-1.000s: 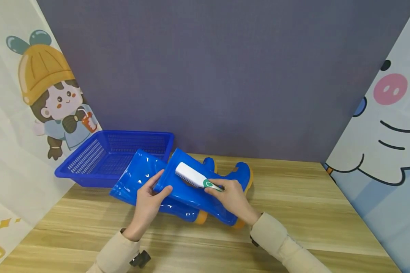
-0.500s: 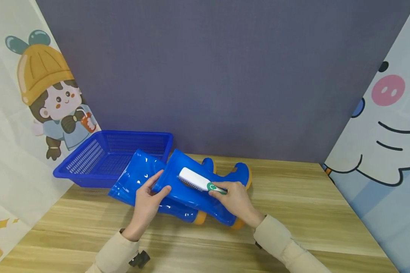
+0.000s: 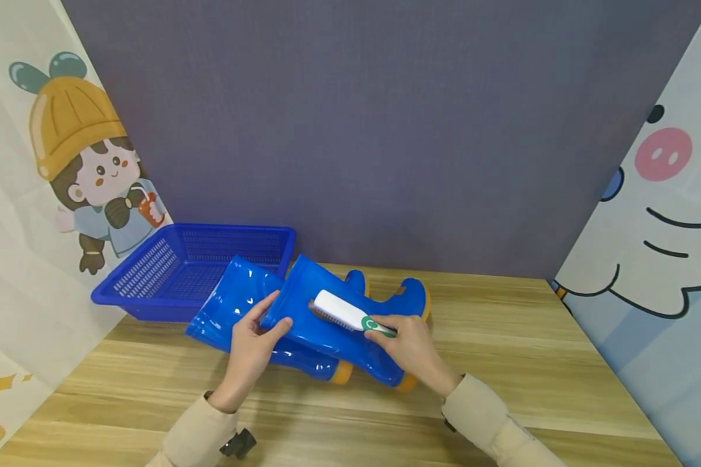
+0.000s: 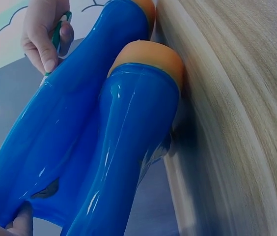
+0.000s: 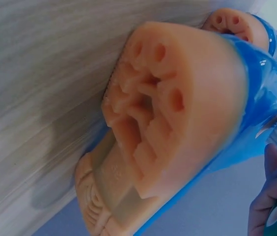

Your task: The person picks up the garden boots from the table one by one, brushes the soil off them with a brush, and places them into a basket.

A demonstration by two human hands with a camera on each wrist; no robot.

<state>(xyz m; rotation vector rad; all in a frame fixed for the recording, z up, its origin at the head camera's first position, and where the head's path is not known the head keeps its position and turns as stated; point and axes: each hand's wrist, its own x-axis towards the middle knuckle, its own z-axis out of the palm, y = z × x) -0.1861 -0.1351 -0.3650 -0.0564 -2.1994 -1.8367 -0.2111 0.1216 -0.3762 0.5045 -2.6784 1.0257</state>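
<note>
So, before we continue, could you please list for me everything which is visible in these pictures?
Boots: two, blue with orange soles, overlapping above the table, right of the basket
Brush: one, white with green on the handle, at the upper boot's shaft
Basket: one, dark blue, left on the table, partly behind the boots
Table: one, wood-coloured, under everything
Back panel: one, grey, behind the table
Cartoon figure: one, yellow hat, on the left wall
Cartoon animal: one, white with pink snout, on the right wall
Wrist devices: two, dark, at the cuffs
Sleeves: two, beige, at the bottom
Left hand: one, bare, holding the upper boot's top
Right hand: one, bare, gripping the brush
</note>
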